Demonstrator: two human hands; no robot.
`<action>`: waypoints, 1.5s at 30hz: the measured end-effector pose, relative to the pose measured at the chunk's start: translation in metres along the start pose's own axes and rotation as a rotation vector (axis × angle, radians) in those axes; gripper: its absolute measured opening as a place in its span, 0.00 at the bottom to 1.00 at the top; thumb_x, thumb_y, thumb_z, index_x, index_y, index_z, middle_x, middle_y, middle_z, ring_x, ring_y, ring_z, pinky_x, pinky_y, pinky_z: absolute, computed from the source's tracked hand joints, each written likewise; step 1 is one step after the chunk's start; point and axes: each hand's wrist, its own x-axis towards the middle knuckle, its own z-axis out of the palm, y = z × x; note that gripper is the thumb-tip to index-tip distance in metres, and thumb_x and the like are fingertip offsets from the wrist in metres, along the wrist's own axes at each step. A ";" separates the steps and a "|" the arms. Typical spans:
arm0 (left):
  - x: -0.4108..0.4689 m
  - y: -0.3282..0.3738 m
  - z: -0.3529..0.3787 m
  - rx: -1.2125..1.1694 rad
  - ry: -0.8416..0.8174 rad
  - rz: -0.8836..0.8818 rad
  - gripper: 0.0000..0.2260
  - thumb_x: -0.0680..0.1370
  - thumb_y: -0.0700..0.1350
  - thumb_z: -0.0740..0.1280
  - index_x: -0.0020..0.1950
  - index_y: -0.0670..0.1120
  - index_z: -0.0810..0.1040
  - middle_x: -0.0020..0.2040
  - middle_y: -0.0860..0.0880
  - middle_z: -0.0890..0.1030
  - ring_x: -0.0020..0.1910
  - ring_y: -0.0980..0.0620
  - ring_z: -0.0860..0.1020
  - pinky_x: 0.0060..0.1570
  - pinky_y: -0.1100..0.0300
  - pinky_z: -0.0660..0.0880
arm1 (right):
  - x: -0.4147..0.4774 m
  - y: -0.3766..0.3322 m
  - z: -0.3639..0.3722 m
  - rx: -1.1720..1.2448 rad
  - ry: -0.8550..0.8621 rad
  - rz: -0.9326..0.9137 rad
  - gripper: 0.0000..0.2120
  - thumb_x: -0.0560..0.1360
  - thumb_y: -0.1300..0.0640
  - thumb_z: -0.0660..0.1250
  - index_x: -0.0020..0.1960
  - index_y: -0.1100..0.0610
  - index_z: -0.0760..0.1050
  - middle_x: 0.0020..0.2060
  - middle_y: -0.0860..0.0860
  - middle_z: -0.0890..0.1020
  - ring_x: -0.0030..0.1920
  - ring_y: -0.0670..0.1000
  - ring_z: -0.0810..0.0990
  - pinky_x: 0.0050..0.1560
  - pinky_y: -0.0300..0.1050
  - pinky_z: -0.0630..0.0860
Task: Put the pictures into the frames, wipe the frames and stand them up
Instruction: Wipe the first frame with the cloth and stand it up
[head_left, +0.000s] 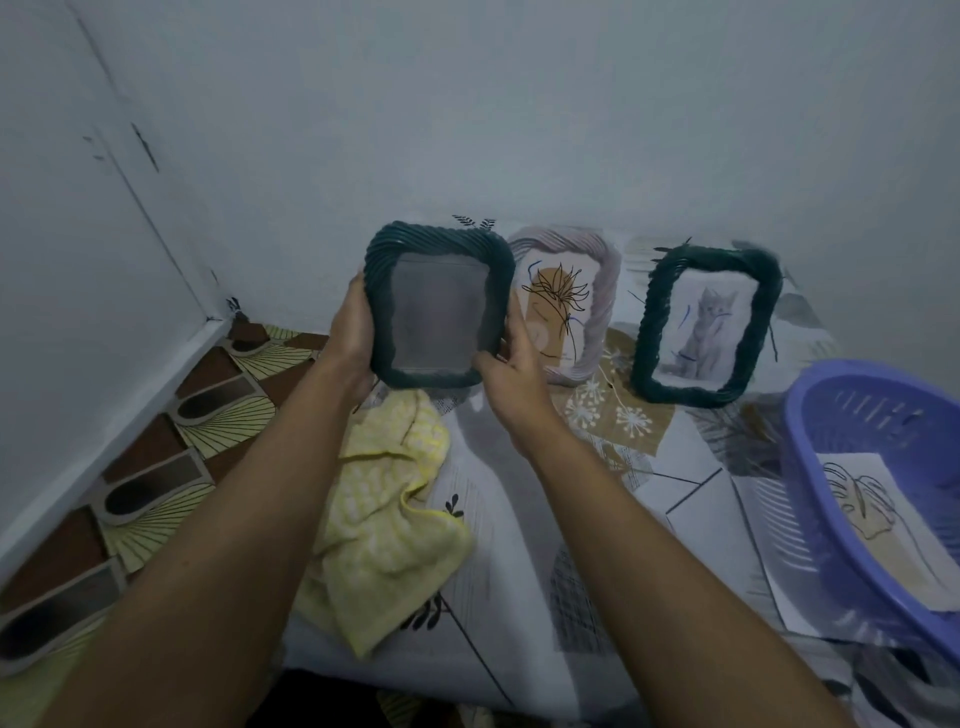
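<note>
One empty dark-teal twisted-rim picture frame (439, 312), held upright.
Left hand (350, 332), right hand (511, 374): fingers curled round its sides; white leaf print (872, 499) (purple plastic basket (805, 499)) lies right of it, nearer right.

Bare tablecloth (514, 561) between yellow towel (384, 519) and purple basket (810, 499).

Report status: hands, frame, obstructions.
Left hand and right hand both grip the dark frame, lifted, no picture showing. Cat frame and pale frame stand at the wall. Picture lies in purple basket; yellow cloth on table, nothing blocking.
</note>
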 end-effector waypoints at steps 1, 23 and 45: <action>0.006 -0.002 -0.002 0.002 0.009 -0.003 0.24 0.84 0.58 0.49 0.65 0.49 0.80 0.58 0.46 0.84 0.57 0.46 0.83 0.52 0.48 0.81 | 0.005 0.003 0.003 -0.001 -0.002 0.006 0.40 0.74 0.63 0.63 0.79 0.40 0.54 0.74 0.49 0.70 0.72 0.50 0.70 0.71 0.59 0.70; 0.102 -0.020 -0.037 -0.046 0.151 -0.201 0.36 0.78 0.70 0.46 0.67 0.49 0.79 0.61 0.40 0.82 0.58 0.38 0.80 0.59 0.37 0.76 | 0.053 0.038 0.040 0.031 0.080 0.087 0.35 0.68 0.61 0.64 0.74 0.47 0.64 0.60 0.43 0.80 0.61 0.47 0.79 0.65 0.58 0.76; 0.114 -0.022 -0.044 -0.014 0.291 -0.220 0.42 0.71 0.74 0.46 0.73 0.48 0.72 0.63 0.41 0.80 0.57 0.38 0.80 0.57 0.36 0.77 | 0.048 0.024 0.044 0.016 0.052 0.148 0.36 0.68 0.58 0.64 0.75 0.47 0.64 0.59 0.44 0.80 0.59 0.48 0.79 0.65 0.55 0.76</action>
